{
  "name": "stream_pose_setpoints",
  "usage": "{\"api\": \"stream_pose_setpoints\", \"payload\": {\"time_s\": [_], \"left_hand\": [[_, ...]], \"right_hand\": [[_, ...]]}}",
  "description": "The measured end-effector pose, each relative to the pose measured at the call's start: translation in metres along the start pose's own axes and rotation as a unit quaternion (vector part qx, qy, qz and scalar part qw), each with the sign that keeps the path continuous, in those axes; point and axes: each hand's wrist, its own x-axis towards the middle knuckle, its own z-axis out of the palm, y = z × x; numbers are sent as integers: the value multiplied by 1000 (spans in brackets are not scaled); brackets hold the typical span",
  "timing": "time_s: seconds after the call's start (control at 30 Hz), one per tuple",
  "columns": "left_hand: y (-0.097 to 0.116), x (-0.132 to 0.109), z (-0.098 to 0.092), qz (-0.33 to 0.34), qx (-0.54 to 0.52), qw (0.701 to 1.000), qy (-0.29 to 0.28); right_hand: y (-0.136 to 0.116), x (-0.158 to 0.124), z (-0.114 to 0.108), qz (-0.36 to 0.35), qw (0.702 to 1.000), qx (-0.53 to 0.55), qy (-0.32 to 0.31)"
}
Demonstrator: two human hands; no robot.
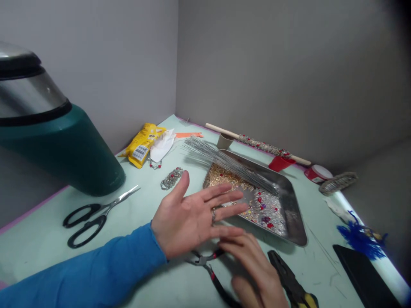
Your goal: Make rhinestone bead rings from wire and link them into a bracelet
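My left hand [192, 218] is turned palm up with its fingers spread and a ring on one finger. Nothing lies in the palm. My right hand [257, 269] is palm down beside it, fingers stretched out, the tips at or very near my left little finger. Under the hands are small pliers [201, 260] with black and red handles, partly covered. Beyond my left fingertips stands a metal tray [297, 214] of gold, clear and red beads [268, 205], with a bundle of thin wires [237, 164] laid across it. A beaded wire piece [171, 178] rests near my left thumb.
Scissors [102, 209] and a large green bottle [80, 149] are at left. Behind are a yellow packet [143, 145] and a bead-wrapped stick [263, 144] over small cups. At right lie larger pliers [290, 280], a blue tassel [359, 235] and a black flat object [366, 276].
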Motion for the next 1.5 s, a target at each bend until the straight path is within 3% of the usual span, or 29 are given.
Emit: {"api": "stream_pose_setpoints", "payload": {"time_s": [0.1,0.23,0.4,0.67,1.0,1.2,1.5], "left_hand": [[-10,-1,-1,-42,4,999,-12],[-24,-4,-2,-84,12,996,-32],[-32,-6,-3,-98,16,993,-56],[-31,-7,-4,-107,9,992,-63],[-26,-11,-2,-144,49,984,-95],[-25,-9,-2,-155,16,985,-70],[-28,-6,-6,-165,-29,985,-40]], "right_hand": [[-4,-2,0,159,971,155,93],[-14,1,9,279,894,339,91],[-24,1,19,377,849,354,108],[-29,3,21,363,838,365,181],[-18,-7,18,360,815,439,118],[-17,-6,20,340,812,460,115],[-22,0,17,316,821,471,62]]}}
